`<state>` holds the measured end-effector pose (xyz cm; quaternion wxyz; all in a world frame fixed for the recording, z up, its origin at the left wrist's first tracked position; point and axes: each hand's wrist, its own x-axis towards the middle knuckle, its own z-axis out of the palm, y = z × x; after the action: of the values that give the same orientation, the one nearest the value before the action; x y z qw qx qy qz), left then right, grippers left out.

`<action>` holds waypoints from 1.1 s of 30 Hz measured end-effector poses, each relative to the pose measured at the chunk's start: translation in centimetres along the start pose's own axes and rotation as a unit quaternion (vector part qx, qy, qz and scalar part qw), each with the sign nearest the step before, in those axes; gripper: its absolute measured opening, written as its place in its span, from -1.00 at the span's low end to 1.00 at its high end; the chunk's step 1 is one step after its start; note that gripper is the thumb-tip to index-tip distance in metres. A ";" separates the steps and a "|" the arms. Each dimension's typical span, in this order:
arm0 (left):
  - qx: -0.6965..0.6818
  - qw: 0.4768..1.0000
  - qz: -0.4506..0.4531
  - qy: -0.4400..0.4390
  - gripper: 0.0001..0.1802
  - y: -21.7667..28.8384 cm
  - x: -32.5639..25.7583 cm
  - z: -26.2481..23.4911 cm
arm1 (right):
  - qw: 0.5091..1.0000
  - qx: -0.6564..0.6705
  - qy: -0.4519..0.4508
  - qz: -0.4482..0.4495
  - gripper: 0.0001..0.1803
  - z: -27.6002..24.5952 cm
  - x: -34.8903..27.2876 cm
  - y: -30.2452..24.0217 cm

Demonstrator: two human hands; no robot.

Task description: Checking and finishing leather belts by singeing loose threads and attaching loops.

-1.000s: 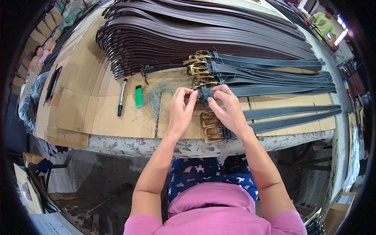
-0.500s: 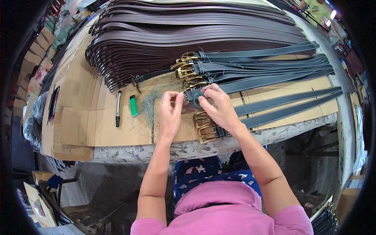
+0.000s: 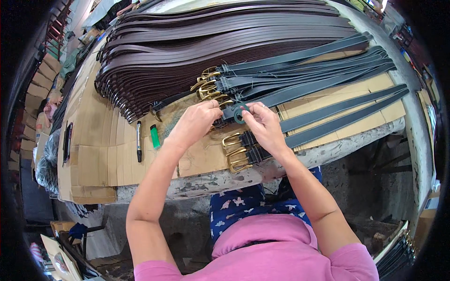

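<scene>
My right hand [image 3: 267, 122] pinches a dark green ring-shaped thing [image 3: 240, 113] between thumb and fingers, beside the end of a dark belt. My left hand [image 3: 200, 119] is closed, its fingertips together at the left of that belt end; what they grip is too small to make out. Just beyond both hands, several dark stitched belts [image 3: 300, 77] with gold buckles [image 3: 209, 87] lie in a bunch. Two more belts [image 3: 323, 119] lie nearer to me, their gold buckles [image 3: 238, 160] close to the table's front edge.
A long stack of dark brown belts [image 3: 225, 37] fills the far side. Left of my hands lie a green lighter [image 3: 154, 136], a marker [image 3: 138, 142] and tangled loose thread [image 3: 177, 122]. Cardboard [image 3: 89, 164] covers the pale, stained table [image 3: 197, 188].
My left hand has turned, and its forearm now slants in from further left. My right hand still holds the ring-shaped thing by the belt end. The whole view has shifted slightly.
</scene>
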<state>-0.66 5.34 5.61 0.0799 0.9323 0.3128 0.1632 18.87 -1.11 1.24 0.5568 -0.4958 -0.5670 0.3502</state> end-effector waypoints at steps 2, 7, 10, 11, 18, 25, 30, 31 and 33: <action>0.045 0.997 0.061 -0.032 -0.87 -0.3 0.4 -0.2 | 1.000 -0.009 -0.003 -0.004 -0.79 0.1 0.0 0.3; 0.079 0.992 0.094 -0.025 -0.92 0.0 1.1 0.1 | 0.992 -0.076 -0.022 -0.101 -0.74 0.7 0.1 1.4; 0.069 0.993 0.089 0.021 -0.92 -0.3 0.4 0.7 | 0.992 -0.087 -0.020 -0.091 -0.74 0.9 0.0 1.3; 0.049 0.994 0.083 0.049 -0.92 -0.3 0.1 0.9 | 0.992 -0.084 -0.020 -0.091 -0.74 1.0 0.0 1.2; 0.023 0.993 0.032 0.110 -0.88 -0.2 -1.0 2.2 | 0.989 -0.100 -0.017 -0.111 -0.76 1.1 -0.1 1.3; 0.015 0.990 0.030 0.139 -0.87 -0.2 -1.2 2.6 | 0.987 -0.114 -0.014 -0.111 -0.77 1.3 -0.2 1.1; 0.014 0.989 0.031 0.141 -0.87 -0.1 -1.3 2.5 | 0.985 -0.124 -0.015 -0.116 -0.77 1.3 -0.2 1.0; 0.013 0.990 0.030 0.140 -0.87 -0.1 -1.3 2.5 | 0.985 -0.126 -0.015 -0.117 -0.77 1.3 -0.2 1.0; 0.011 0.990 0.030 0.137 -0.87 -0.1 -1.2 2.5 | 0.985 -0.129 -0.013 -0.117 -0.78 1.4 -0.2 1.0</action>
<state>-0.77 4.56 2.90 0.0210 0.9107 0.2948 0.2887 17.65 -0.85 -0.01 0.5178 -0.4895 -0.6687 0.2126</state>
